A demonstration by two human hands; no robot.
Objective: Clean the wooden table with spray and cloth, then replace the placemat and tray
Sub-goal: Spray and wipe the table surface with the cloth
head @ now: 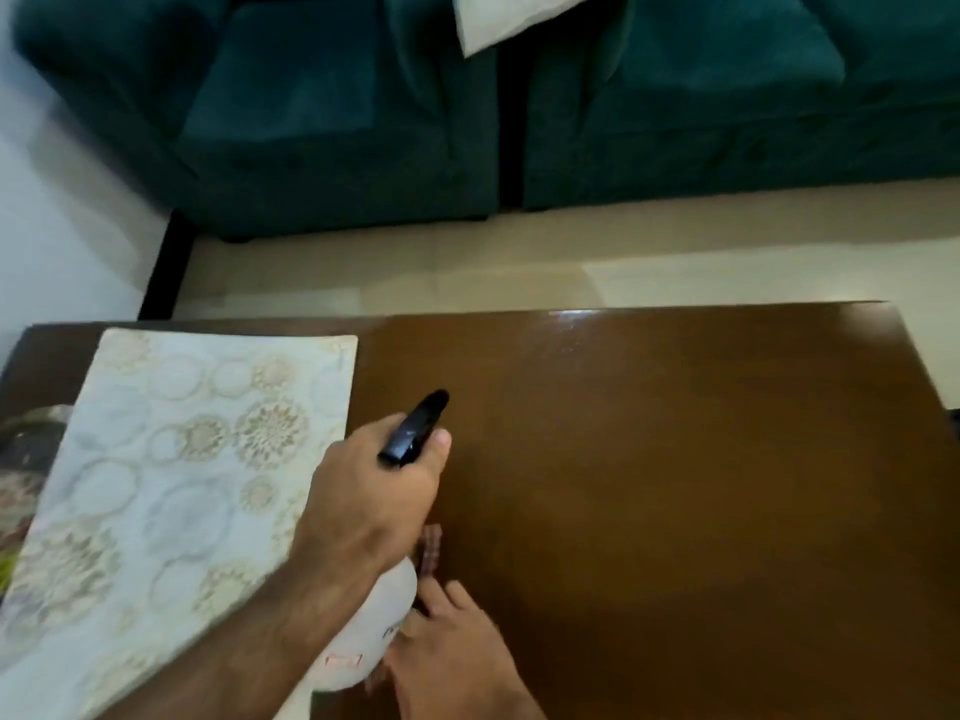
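Observation:
My left hand [374,491] grips a spray bottle, its black nozzle [415,428] aimed out over the wooden table [675,485] and its white body [374,631] hanging below my wrist. Just behind the bottle, my right hand [452,657] lies low on the table over a reddish checked cloth [431,550]. Most of the cloth is hidden by the bottle and the hand. A pale placemat [182,459] with round gold patterns lies skewed over the table's left end. Part of a tray [26,459] with items on it peeks out from under the placemat at the far left.
A dark green sofa [363,122] with a white cushion [498,18] stands beyond a strip of beige floor [519,267]. The table's far edge runs across the middle of the view, and its right corner is at the upper right.

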